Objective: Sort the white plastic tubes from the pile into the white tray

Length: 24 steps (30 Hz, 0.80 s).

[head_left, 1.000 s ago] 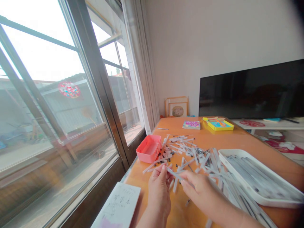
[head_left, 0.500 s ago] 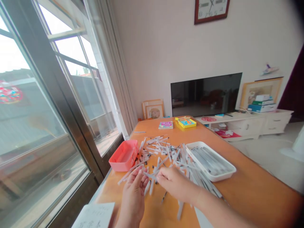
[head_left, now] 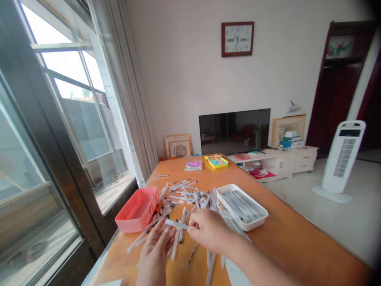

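My right hand [head_left: 208, 230] is closed around one end of a translucent whitish pen barrel [head_left: 175, 224], which points left over the table. Beside its other end is my left hand [head_left: 157, 246], fingers partly curled and thumb apart from the index finger; whether a fingertip touches the barrel is hard to tell. Under and beyond both hands lies a loose heap of pen parts [head_left: 190, 194], clear barrels mixed with small black pieces. A thin dark refill [head_left: 192, 256] lies between my forearms.
A pink open box [head_left: 135, 228] stands left of the heap. To the right, a white tray [head_left: 263, 216] holds several assembled-looking pens. Farther back on the wooden table [head_left: 285, 234] are a colourful booklet [head_left: 193, 165], a yellow box [head_left: 222, 165] and one pen [head_left: 160, 175].
The view has turned right and up, showing a white tower fan. My left hand's fingers have spread from a pinch near the barrel. My right hand keeps its hold on it.
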Available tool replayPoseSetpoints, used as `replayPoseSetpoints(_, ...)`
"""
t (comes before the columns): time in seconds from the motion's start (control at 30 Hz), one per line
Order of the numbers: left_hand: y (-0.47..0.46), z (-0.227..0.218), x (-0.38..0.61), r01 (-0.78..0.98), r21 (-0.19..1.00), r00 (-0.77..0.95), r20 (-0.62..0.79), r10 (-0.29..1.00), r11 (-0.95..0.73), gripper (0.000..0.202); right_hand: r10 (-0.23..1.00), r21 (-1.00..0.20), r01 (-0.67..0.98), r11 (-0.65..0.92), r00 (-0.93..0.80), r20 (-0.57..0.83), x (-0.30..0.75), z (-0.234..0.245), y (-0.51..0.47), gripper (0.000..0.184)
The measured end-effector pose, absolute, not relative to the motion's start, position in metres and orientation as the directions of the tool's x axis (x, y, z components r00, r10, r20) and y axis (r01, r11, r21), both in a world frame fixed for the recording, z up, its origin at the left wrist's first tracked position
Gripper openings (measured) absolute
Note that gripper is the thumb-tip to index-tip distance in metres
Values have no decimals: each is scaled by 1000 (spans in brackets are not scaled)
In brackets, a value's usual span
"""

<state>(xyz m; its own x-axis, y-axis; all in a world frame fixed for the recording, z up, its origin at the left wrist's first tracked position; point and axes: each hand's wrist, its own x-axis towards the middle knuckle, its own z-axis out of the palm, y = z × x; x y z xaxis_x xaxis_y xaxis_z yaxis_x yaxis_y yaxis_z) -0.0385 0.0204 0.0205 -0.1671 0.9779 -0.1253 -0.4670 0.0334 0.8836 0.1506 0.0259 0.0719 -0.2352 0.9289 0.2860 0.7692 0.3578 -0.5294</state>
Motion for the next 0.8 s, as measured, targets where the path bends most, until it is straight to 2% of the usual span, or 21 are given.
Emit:
replayPoseSetpoints(0.1, 22, 19, -40, -434, 899, -176, -142, 974, 53, 60, 931, -467, 829, 308, -161, 329, 160, 81, 34, 13)
replayPoseSetpoints(0.2, 25, 15, -42, -407, 911, -184, -151, 971, 65, 61, 944, -418, 890, 182, -40, 326, 174, 88, 44, 15)
replayPoseSetpoints(0.33, 29, 11, -46, -389, 920, -192, -139, 971, 55, 55, 945, -401, 914, 55, 82, 317, 204, 88, 50, 17)
replayPoseSetpoints(0.47, 30, 9, -47, -392, 919, -192, -131, 973, 46, 51, 926, -427, 903, -50, 202, 320, 242, 79, 44, 21)
replayPoseSetpoints(0.8, 20, 18, -39, -312, 949, -193, -111, 975, 46, 65, 866, -551, 800, -237, 431, 255, 337, 51, 35, 31)
